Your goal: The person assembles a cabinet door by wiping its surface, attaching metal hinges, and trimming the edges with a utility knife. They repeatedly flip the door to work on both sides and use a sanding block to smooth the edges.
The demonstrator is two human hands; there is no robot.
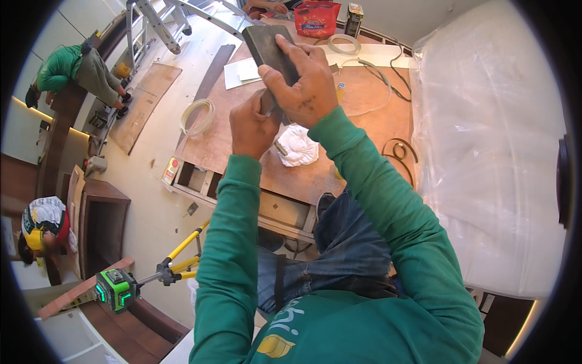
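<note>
Both my hands are raised over the wooden work surface. Between them is a dark grey-green rectangular block [271, 46], like a sharpening stone, tilted with its far end up and left. My right hand [307, 85] is closed around it from the right, thumb and fingers across its upper face. My left hand [254, 126] is closed at the block's near end; its fingers hide much of what is there. Just below the hands lies a crumpled white cloth [300, 147], with a small metal piece [280, 147] at its left edge.
A wooden board [364, 133] covers the work surface, with coiled pale edging [198, 117], brown strip coils [400, 155] and a red bag [317, 18]. Plastic-wrapped bulk [491, 151] stands right. A green laser level [116, 289] on a yellow tripod is lower left. Other people [63, 67] work left.
</note>
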